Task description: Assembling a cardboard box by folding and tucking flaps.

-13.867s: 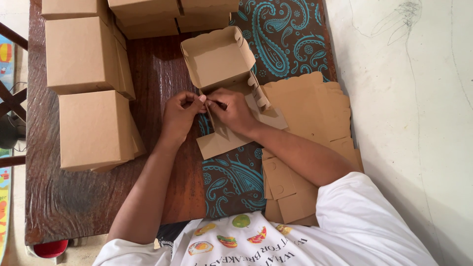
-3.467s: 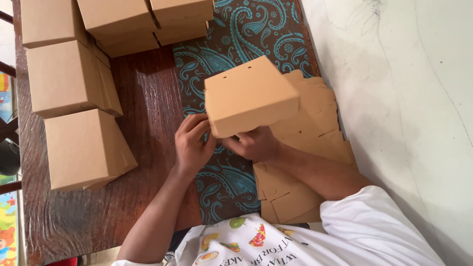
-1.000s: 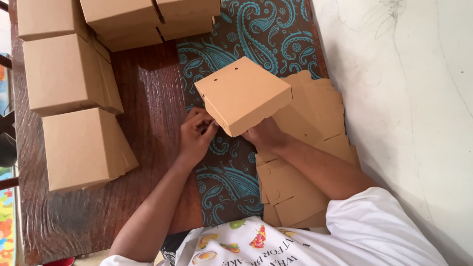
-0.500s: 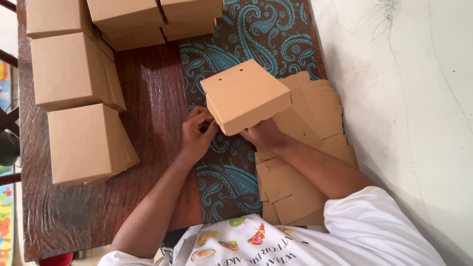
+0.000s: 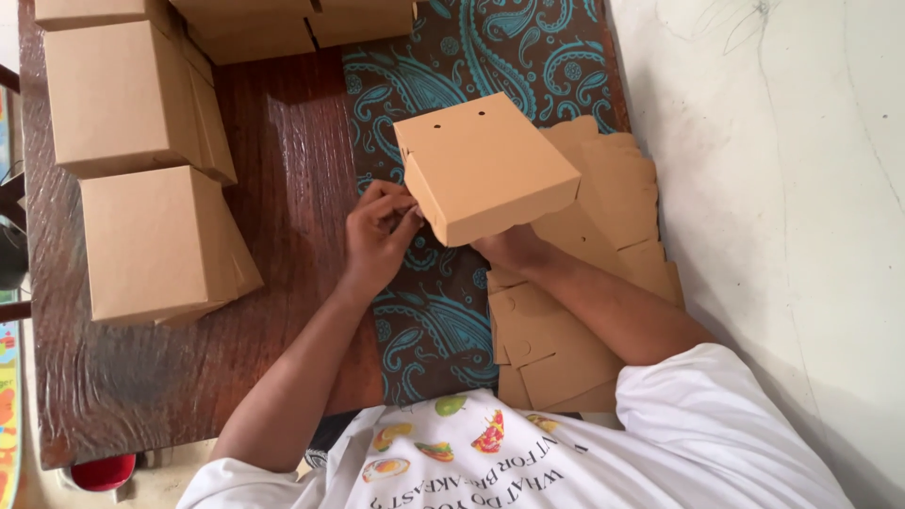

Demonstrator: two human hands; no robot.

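**Two hands hold an assembled cardboard box above a table**

Nearest the camera is the person's white shirt [image 5: 566, 462], printed with small food pictures. Both bare forearms run up from it toward the middle of the view.

The left hand [image 5: 377, 236] lies over the edge of a patterned cloth [image 5: 424, 320], brown with teal paisley. Its fingers [image 5: 401, 203] are curled and pinched together at the left side wall of the box [image 5: 485, 170], touching the lower left corner. The right hand [image 5: 514, 247] is mostly hidden beneath the box; it supports the near underside, and whether its fingers are spread or closed cannot be told.

The box is closed, plain brown, tilted with its lid facing the camera, and held up off the cloth between the two hands. Two small round holes show near its far edge.

Just right of the box, under the right forearm, lies a stack of flat blanks [image 5: 603, 245], unfolded cardboard with scalloped edges, resting partly on the cloth and against the pale wall [image 5: 773, 188].

To the left, on the bare dark wood of the table [image 5: 292, 151], stand finished boxes: one near the left hand [image 5: 160, 240], one behind it [image 5: 127, 94], and a row along the far edge [image 5: 292, 24]. All are well apart from the held box.

A red object [image 5: 104, 471] shows below the table's near left corner.
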